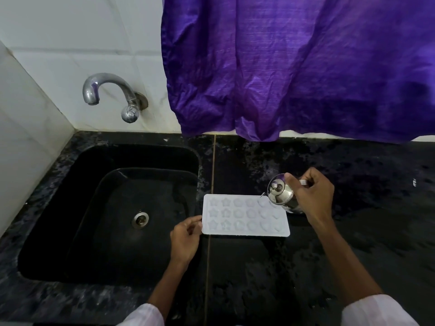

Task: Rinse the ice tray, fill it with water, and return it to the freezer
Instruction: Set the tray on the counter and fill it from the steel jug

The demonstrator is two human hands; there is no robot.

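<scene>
Your left hand [184, 238] pinches the ice tray [244, 217] beside the sink [58, 220]; your right hand [315, 196] grips a steel kettle [279, 192] tilted above it.

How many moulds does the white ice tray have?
18, in three rows of six across the ice tray; the top-right one is mostly hidden behind the steel pot in the right hand.

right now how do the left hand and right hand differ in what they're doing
The left hand pinches the left edge of the ice tray; the right hand grips a steel pot, tilted over the tray's right end. The left hand sits beside the sink; the right hand is over the counter. Both hold something.
</scene>
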